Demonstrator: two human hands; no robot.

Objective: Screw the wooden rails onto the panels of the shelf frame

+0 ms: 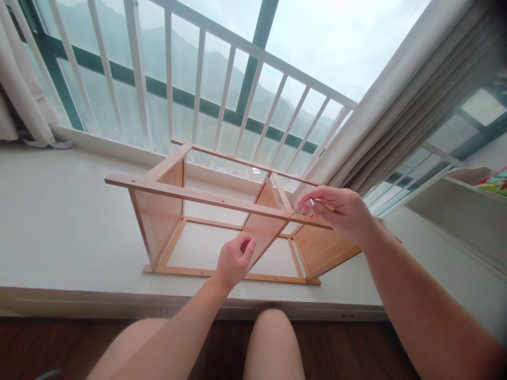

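A wooden shelf frame (222, 201) lies on its side, with thin panels standing between its upper and lower rails. At the upper front rail, my right hand (344, 211) is closed around a small silver hex key (312, 202). Its thin end reaches down to the rail where the middle panel (266, 230) meets it. My left hand (234, 259) is in front of the middle panel with the fingers curled closed. A small metallic glint shows between those fingers, too little to name.
The frame rests on a white window ledge (71, 221) whose front edge runs just before my knees. White railings (200, 79) and a window stand behind it. A beige curtain (380, 100) hangs at the right, near a white shelf unit (447, 206).
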